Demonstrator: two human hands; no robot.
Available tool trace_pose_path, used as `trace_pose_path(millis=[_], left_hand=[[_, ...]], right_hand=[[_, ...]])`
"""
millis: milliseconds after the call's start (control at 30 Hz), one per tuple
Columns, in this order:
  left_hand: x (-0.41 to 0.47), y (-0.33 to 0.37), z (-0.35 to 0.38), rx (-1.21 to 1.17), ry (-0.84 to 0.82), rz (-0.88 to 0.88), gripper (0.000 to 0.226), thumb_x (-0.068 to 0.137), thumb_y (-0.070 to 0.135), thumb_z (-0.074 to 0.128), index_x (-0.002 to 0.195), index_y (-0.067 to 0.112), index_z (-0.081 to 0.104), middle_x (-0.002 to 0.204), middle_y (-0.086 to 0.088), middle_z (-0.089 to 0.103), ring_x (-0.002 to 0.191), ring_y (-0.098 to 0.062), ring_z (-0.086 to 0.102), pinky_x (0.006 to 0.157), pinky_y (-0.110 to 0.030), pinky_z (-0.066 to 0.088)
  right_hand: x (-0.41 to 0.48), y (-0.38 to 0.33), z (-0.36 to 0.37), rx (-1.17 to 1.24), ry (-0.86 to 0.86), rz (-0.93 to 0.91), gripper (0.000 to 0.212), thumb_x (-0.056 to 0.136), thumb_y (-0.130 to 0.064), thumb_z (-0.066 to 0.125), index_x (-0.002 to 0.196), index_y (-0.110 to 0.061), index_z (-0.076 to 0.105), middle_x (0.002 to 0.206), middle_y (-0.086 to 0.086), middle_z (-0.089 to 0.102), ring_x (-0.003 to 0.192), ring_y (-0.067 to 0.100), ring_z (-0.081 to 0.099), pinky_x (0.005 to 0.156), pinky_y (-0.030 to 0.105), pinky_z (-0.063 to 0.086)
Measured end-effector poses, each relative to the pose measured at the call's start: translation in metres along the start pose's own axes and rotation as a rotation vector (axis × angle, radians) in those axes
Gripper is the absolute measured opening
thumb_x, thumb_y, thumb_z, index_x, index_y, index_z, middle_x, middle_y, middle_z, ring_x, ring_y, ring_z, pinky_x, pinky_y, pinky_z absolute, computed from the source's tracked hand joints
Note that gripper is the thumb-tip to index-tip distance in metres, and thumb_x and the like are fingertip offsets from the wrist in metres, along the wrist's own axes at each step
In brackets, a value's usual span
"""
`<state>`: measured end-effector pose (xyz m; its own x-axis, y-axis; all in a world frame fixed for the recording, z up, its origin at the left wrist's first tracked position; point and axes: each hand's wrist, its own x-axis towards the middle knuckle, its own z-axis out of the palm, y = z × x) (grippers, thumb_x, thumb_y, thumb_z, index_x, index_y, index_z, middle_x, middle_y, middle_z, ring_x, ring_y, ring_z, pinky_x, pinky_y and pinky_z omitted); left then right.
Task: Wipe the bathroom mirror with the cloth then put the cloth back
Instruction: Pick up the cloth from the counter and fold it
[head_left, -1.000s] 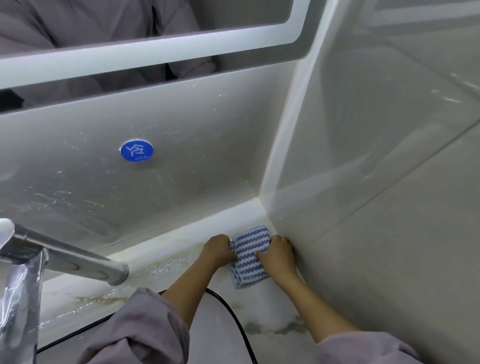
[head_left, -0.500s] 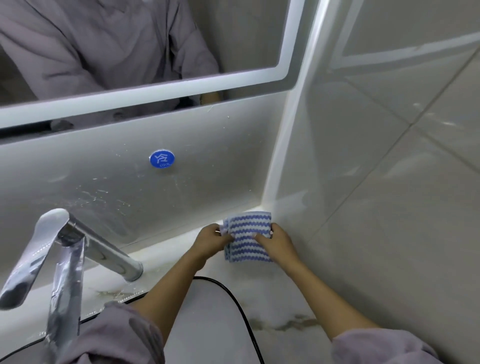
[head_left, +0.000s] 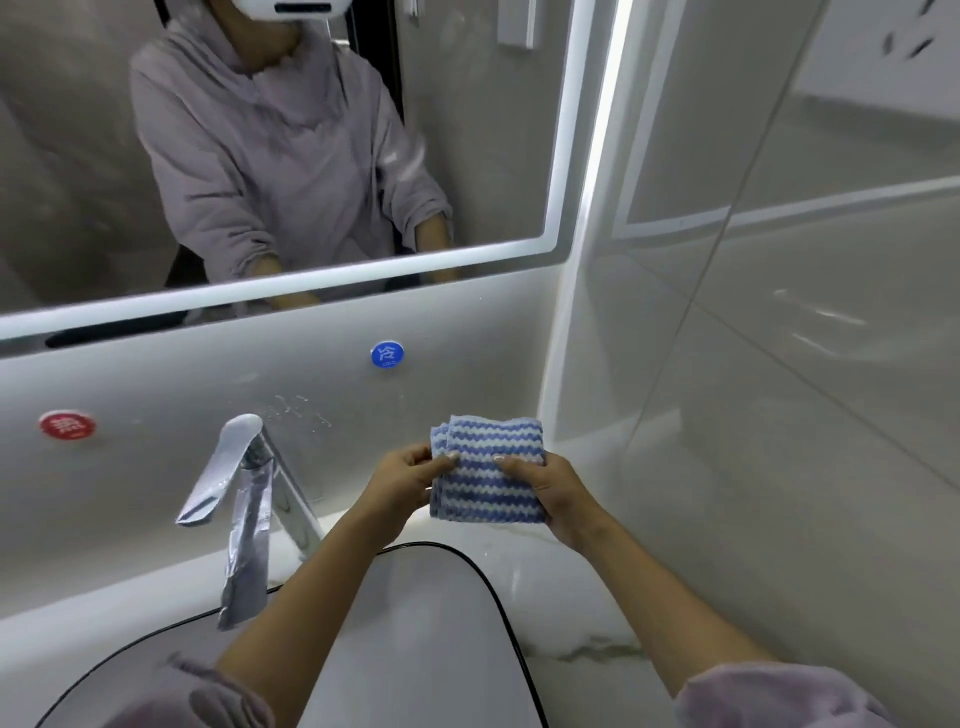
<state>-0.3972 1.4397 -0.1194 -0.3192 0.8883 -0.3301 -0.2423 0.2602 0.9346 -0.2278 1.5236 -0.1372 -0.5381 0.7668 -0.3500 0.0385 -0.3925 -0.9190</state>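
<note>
Below the bathroom mirror (head_left: 483, 130), the folded striped cloth (head_left: 488, 493) is pinched by the left hand (head_left: 402, 486) and right hand (head_left: 558, 493); wiping and return are judged outstanding.

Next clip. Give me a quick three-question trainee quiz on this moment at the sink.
1. True or false: the cloth is pressed against the mirror.
2. Who holds the cloth? A) left hand only B) right hand only C) both hands
3. Fill in: the round sticker nearer the cloth is ___.
Key: 1 false, it is held below the mirror. 2 C, left hand and right hand both grip it. 3 blue.
</note>
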Motion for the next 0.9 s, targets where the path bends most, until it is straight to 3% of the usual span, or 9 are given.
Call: trace_pose_path(millis=[67,200,367,800,900], left_hand=[[-0.014,0.005,-0.003,-0.003,-0.004,0.031,0.022,0.085,0.011,0.065,0.106,0.003,0.066,0.1,-0.012,0.072,0.088,-0.024,0.068,0.08,-0.035,0.057],[-0.043,0.009,-0.007,-0.02,-0.035,0.086,0.018,0.083,0.009,0.067,0.101,0.006,0.067,0.091,-0.008,0.075,0.08,-0.019,0.072,0.065,-0.026,0.057],[-0.074,0.014,-0.02,-0.045,0.015,0.104,0.024,0.081,0.009,0.069,0.104,0.002,0.067,0.095,-0.014,0.074,0.081,-0.024,0.072,0.065,-0.028,0.058],[-0.146,0.018,-0.042,-0.115,0.231,0.179,0.019,0.079,0.011,0.072,0.098,0.009,0.07,0.09,-0.008,0.076,0.076,-0.019,0.073,0.059,-0.027,0.057],[-0.161,0.016,-0.042,-0.11,0.283,0.21,0.017,0.079,0.012,0.073,0.096,0.009,0.07,0.087,-0.007,0.076,0.073,-0.018,0.073,0.057,-0.026,0.056]], right_hand=[[-0.012,-0.006,0.009,0.022,-0.04,0.002,0.035,0.088,-0.022,0.068,0.119,-0.009,0.06,0.112,0.013,0.07,0.098,0.03,0.069,0.083,0.04,0.058],[-0.037,-0.016,0.025,0.076,-0.14,0.008,0.035,0.086,-0.023,0.069,0.117,-0.011,0.061,0.105,0.01,0.072,0.089,0.024,0.071,0.07,0.032,0.058],[-0.06,-0.021,0.043,0.102,-0.228,0.024,0.032,0.086,-0.022,0.068,0.114,-0.009,0.062,0.098,0.009,0.075,0.085,0.022,0.073,0.065,0.03,0.058],[-0.099,-0.028,0.077,0.007,-0.337,0.019,0.034,0.084,-0.016,0.07,0.112,0.001,0.061,0.101,0.014,0.074,0.09,0.028,0.072,0.068,0.034,0.059],[-0.106,-0.027,0.082,-0.01,-0.37,0.002,0.034,0.082,-0.018,0.07,0.11,0.0,0.062,0.105,0.016,0.072,0.094,0.03,0.071,0.075,0.037,0.059]])
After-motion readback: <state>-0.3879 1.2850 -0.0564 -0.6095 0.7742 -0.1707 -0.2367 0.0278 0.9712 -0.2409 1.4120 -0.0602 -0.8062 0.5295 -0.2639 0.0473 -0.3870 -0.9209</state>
